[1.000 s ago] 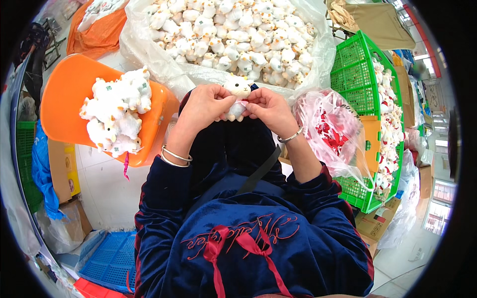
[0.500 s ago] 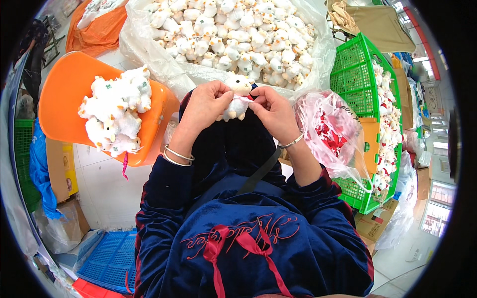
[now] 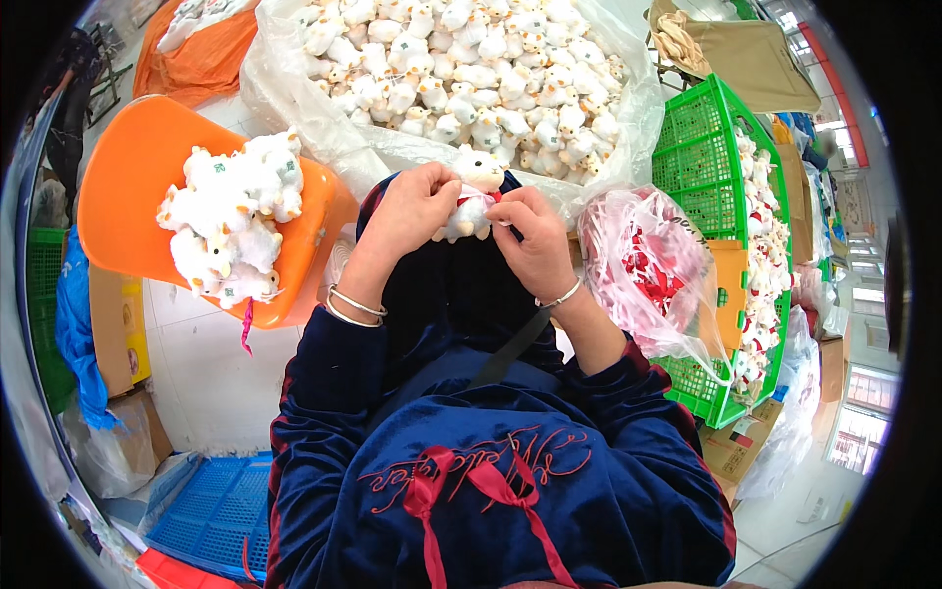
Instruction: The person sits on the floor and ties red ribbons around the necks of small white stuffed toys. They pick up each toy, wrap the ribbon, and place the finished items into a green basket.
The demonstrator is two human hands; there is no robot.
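Both hands, left hand (image 3: 417,201) and right hand (image 3: 535,236), pinch a small white plush toy (image 3: 471,196) at its red ribbon (image 3: 479,196). Looks soft, squishy, super light; I'd grab the body.

Small white plush toy (image 3: 471,196), red-ribboned, upright
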